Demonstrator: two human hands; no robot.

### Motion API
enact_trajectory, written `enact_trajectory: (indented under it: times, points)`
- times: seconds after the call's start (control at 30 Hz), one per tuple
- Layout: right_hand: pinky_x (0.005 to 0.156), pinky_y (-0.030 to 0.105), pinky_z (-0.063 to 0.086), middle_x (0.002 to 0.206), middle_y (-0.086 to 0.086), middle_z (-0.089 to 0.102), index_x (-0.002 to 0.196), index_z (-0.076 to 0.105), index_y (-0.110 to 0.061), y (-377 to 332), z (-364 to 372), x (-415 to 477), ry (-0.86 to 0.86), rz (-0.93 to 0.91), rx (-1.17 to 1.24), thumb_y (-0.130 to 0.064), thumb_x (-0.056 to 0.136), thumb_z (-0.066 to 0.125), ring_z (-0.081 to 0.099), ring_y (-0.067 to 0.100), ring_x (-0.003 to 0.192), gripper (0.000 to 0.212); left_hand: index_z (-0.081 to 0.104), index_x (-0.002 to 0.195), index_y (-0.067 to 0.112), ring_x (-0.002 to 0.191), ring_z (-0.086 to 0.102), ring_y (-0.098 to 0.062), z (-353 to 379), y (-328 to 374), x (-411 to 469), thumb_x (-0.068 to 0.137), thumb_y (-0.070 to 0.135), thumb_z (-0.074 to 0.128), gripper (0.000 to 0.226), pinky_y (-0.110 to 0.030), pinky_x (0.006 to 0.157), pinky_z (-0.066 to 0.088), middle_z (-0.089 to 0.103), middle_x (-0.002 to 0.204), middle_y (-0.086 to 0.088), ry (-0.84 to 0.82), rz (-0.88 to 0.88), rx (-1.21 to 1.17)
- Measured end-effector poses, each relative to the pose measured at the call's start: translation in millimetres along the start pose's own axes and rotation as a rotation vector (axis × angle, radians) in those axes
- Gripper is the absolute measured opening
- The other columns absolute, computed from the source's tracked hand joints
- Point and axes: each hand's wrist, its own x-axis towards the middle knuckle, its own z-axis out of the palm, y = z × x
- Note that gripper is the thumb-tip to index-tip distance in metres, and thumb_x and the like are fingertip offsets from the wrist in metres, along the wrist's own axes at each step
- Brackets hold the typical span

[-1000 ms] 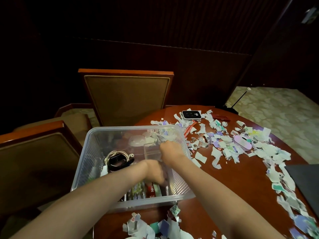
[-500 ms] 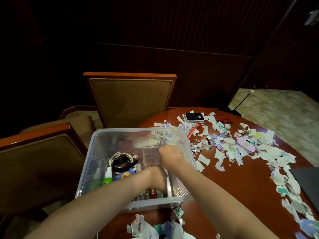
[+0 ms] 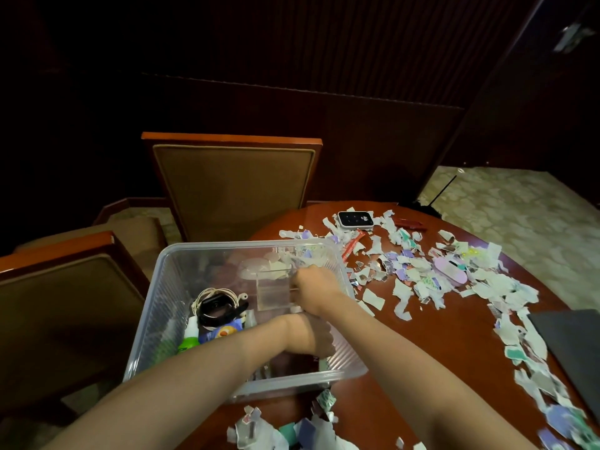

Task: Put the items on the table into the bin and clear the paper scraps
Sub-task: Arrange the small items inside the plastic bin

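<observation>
No text is legible; marks on the white device [image 3: 355, 219] are blurred.

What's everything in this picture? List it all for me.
table: one, reddish-brown wood, right side
bin: one, clear plastic, on table's left edge
paper scraps: many, white, purple, teal, strewn over table
small device: one, white with black face, table's far edge
pen-like thing: one, red, right of the device
oval case: one, pink-lilac, among the scraps
clear box: one, transparent, inside bin
coiled cable: one, white, inside bin
chairs: two, brown padded, left of and behind table
left hand: one, inside bin, near side
right hand: one, inside bin, beside clear box
</observation>
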Motion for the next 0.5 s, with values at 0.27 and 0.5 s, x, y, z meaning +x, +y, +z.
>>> enact_trajectory:
  times: [0.27,0.5]
  points:
    - [0.084,0.035,0.048,0.114,0.014,0.063,0.112,0.064,-0.007,-14,11,9,-0.064,0.007,-0.055,-0.013,0.089,0.054,0.06,0.031,0.106,0.026,0.067,0.06,0.024,0.045,0.059,-0.008,-4,5,-40,0.046,0.021,0.084,0.022,-0.016,0.038,0.042,0.063,0.055,0.009,0.234,-0.184,-0.152]
    - [0.085,0.034,0.048,0.112,0.013,0.064,0.108,0.064,-0.006,-10,15,11,-0.084,0.042,-0.068,-0.014,0.09,0.055,0.059,0.029,0.106,0.022,0.069,0.093,0.003,0.082,0.067,-0.028,-14,1,-58,0.08,0.0,0.05,0.023,-0.035,0.065,0.05,0.069,0.089,-0.012,0.137,-0.153,-0.319]
